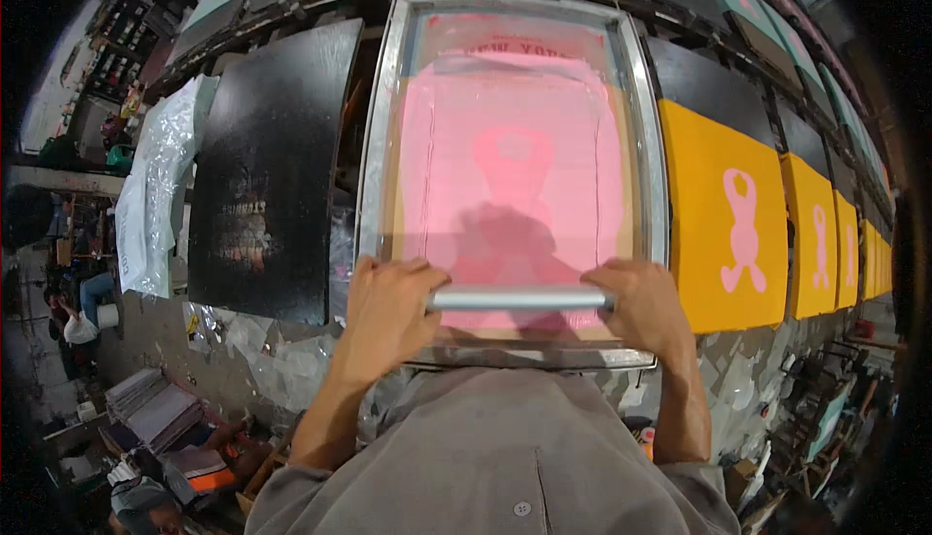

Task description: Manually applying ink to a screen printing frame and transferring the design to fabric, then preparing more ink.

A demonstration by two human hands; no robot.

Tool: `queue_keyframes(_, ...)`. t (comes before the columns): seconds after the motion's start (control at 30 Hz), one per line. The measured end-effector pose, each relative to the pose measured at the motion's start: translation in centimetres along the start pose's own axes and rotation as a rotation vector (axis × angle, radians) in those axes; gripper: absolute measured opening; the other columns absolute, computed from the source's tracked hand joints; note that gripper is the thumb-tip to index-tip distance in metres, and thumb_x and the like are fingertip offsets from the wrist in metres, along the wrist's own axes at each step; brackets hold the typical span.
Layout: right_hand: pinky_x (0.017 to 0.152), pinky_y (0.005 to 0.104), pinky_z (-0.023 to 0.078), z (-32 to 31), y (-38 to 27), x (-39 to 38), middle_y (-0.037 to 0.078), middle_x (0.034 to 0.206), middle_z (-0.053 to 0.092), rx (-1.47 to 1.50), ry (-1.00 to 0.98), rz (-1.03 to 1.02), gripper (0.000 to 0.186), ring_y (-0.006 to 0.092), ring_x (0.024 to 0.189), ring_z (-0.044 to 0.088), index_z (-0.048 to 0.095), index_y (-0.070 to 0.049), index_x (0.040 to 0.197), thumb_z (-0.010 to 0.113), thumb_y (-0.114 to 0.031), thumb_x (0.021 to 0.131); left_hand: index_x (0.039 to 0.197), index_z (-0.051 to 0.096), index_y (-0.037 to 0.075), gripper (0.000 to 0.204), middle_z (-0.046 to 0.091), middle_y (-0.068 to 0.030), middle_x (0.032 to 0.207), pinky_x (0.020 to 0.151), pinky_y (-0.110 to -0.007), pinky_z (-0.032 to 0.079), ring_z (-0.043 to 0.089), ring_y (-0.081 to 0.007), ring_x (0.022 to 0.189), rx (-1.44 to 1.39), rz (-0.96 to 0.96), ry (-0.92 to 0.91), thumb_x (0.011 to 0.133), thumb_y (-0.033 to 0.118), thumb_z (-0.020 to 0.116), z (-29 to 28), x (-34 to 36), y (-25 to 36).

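Here, left hand (388, 314) and right hand (649, 307) clamped on squeegee handle (519, 299).

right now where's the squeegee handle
In the head view the squeegee handle lies across the near end of the pink-inked screen frame, gripped by the left hand and right hand.

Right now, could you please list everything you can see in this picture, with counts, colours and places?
Printing screen: one, metal frame, mesh covered in pink ink, centre.
Squeegee: one, silver handle, near edge of the screen.
Black board: one, bare, left of the screen.
Printed panels: a row, orange with pink ribbon shapes, running off to the right.
Plastic sheet: one, clear-white, far left.
Stacked sheets: a pile, grey, lower left floor.
Grey shirt: one, bottom centre.
Left hand: gripping the squeegee's left end.
Right hand: gripping its right end.
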State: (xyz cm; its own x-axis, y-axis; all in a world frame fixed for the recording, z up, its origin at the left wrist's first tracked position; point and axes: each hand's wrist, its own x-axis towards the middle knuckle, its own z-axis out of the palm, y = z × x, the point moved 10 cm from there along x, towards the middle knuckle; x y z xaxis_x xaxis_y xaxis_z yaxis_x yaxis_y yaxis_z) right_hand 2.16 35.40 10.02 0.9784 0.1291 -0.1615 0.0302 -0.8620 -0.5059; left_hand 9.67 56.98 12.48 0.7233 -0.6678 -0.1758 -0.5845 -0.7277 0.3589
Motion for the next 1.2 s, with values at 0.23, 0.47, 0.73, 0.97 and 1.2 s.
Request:
queue_keyframes(0.23,0.076,0.0443,0.054,-7.9,4.4,12.0,0.013,0.089,0.069,-0.146,0.286,-0.072,0.026,0.0355,0.085,0.066,0.072,-0.008,0.097,0.067,-0.005,0.072,0.097,0.072,0.012,0.025,0.069,-0.0073,0.091,0.079,-0.045,0.044,0.066,-0.0296,0.085,0.181,0.119,0.265,0.072,0.015,0.070,-6.3,12.7,-3.7)
queue_keyframes(0.47,0.081,0.0435,0.052,-5.8,6.1,16.9,0.010,0.100,0.068,-0.177,0.329,-0.092,0.034,0.0353,0.094,0.064,0.069,-0.008,0.101,0.068,0.001,0.068,0.096,0.067,0.010,0.026,0.066,-0.0088,0.094,0.082,-0.046,0.048,0.064,-0.0298,0.094,0.143,0.164,0.404,0.071,0.004,0.071,-4.0,17.7,-5.4)
queue_keyframes(0.73,0.078,0.0469,0.054,-8.0,8.2,19.6,0.015,0.092,0.072,-0.206,0.255,0.003,0.035,0.0357,0.087,0.068,0.073,-0.014,0.105,0.065,-0.003,0.073,0.097,0.073,0.011,0.027,0.071,-0.0112,0.092,0.085,-0.050,0.045,0.068,-0.0317,0.087,0.156,0.086,0.305,0.070,0.009,0.068,-6.1,21.0,-6.7)
queue_keyframes(0.97,0.077,0.0477,0.054,-8.5,8.5,20.1,0.015,0.090,0.071,-0.267,0.320,-0.017,0.034,0.0363,0.087,0.067,0.074,-0.016,0.104,0.064,-0.003,0.073,0.099,0.072,0.012,0.027,0.071,-0.0108,0.094,0.081,-0.049,0.049,0.067,-0.0336,0.089,0.217,0.085,0.324,0.071,0.012,0.070,-6.1,22.0,-6.8)
queue_keyframes(1.2,0.078,0.0481,0.054,-8.4,9.7,21.8,0.016,0.089,0.071,-0.255,0.223,0.043,0.031,0.0380,0.087,0.067,0.073,-0.015,0.102,0.064,-0.005,0.075,0.100,0.072,0.011,0.029,0.072,-0.0138,0.092,0.080,-0.048,0.051,0.068,-0.0348,0.090,0.218,0.050,0.303,0.071,0.011,0.069,-6.6,23.3,-7.6)
